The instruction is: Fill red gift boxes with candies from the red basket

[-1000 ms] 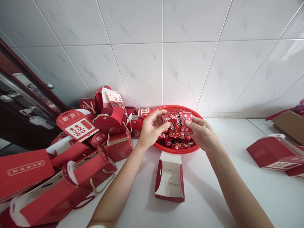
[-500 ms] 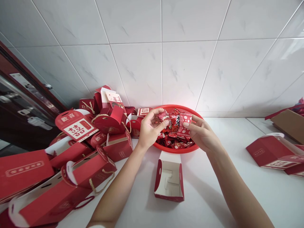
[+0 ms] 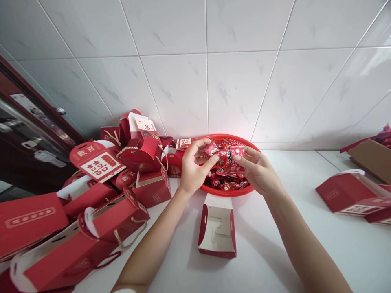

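Observation:
Above a red plastic basket (image 3: 203, 189) filled with wrapped candies (image 3: 232, 185), my two hands work close together. My left hand (image 3: 195, 167) pinches red candy packets (image 3: 210, 149) between thumb and fingers. My right hand (image 3: 261, 169) grips a red spotted candy packet (image 3: 238, 152) by its edge. The packets of both hands meet or overlap in the middle, so I cannot tell exactly how many there are. In front of the basket stands an open red gift box (image 3: 216, 234) with a white inside and its lid flap folded back.
Many red gift boxes (image 3: 119, 221), some with rope handles, are piled on the left. More red boxes (image 3: 345, 193) lie on the right beside a brown cardboard piece (image 3: 371, 156). A tiled wall (image 3: 235, 89) rises behind the white tabletop (image 3: 281, 228).
My hands stay over the basket, and the right one has shifted slightly left, bringing its packet nearer the left hand's. The open box has not moved on the table.

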`<state>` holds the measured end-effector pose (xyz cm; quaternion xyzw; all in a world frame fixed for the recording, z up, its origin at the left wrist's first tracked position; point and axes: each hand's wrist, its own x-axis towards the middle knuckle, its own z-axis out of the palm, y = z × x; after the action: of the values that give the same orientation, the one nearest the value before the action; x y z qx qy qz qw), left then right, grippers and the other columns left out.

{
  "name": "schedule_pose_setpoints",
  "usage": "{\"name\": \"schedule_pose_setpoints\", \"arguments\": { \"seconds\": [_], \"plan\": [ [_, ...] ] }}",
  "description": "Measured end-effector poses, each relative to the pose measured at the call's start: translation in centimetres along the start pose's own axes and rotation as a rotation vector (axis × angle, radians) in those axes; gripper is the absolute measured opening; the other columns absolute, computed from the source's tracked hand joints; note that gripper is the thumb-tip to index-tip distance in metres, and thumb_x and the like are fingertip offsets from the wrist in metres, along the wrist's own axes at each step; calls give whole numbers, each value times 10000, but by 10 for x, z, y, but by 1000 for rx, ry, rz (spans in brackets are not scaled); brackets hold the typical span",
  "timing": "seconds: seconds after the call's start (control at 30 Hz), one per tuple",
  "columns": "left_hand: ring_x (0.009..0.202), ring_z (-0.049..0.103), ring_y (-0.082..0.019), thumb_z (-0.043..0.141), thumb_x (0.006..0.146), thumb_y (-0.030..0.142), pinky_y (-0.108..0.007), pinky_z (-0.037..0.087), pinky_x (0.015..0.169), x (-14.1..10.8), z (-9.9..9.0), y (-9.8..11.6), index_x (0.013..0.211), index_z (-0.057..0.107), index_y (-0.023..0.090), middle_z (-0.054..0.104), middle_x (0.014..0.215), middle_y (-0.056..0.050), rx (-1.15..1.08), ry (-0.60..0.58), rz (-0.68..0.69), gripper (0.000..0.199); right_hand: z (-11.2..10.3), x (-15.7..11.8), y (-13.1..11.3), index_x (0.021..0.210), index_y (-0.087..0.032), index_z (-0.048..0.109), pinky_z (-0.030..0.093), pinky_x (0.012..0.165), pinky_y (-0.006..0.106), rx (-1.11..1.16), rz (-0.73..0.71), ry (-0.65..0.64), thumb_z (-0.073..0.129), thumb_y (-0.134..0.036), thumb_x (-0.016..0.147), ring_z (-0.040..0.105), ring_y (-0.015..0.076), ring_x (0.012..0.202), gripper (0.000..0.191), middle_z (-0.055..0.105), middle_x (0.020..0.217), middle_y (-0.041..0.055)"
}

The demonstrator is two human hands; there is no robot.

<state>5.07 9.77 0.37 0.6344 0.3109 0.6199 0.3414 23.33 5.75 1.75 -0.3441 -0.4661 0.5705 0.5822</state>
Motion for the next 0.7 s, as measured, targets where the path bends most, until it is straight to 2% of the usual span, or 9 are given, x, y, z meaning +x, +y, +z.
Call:
{"name": "schedule_pose_setpoints", "arguments": {
  "seconds": [0.13, 0.27, 0.53, 0.63, 0.7],
  "plan": [
    [1069, 693, -205, 803, 794, 351, -278, 629, 827, 1, -2, 1, 1113, 647, 215, 706, 1179, -68, 9, -37, -15, 381, -4, -1, 0, 959, -261, 740, 616, 842, 416, -66, -52, -2, 859, -427, 813, 745, 254, 936, 251, 784, 969, 37],
    [1032, 704, -197, 787, 823, 386, -294, 624, 849, 3, -7, 3, 1155, 645, 208, 714, 1150, -68, 22, -91, -4, 402, -6, -2, -3, 1046, -265, 757, 620, 876, 440, -88, -70, -11, 850, -437, 822, 750, 265, 965, 298, 790, 1045, 54],
    [1087, 720, -233, 750, 854, 315, -337, 631, 898, 8, -18, 14, 1141, 685, 204, 746, 1186, -75, 13, -93, -66, 315, -9, -4, -19, 975, -255, 758, 630, 840, 452, -81, -71, 43, 888, -435, 761, 758, 282, 928, 309, 795, 985, 57],
    [1091, 717, -230, 730, 859, 285, -321, 623, 890, 8, -24, 22, 1146, 682, 204, 746, 1189, -73, 53, -190, -68, 301, -14, -6, -26, 957, -260, 758, 636, 779, 435, -74, -65, 44, 894, -426, 747, 758, 279, 893, 300, 792, 959, 50],
    [1008, 732, -209, 704, 880, 272, -296, 614, 848, 6, -30, 31, 1111, 696, 205, 759, 1118, -61, 115, -344, -70, 240, -16, -9, -30, 943, -263, 756, 632, 777, 434, -74, -61, 10, 884, -418, 762, 758, 279, 891, 270, 789, 955, 50]
  ]
}}
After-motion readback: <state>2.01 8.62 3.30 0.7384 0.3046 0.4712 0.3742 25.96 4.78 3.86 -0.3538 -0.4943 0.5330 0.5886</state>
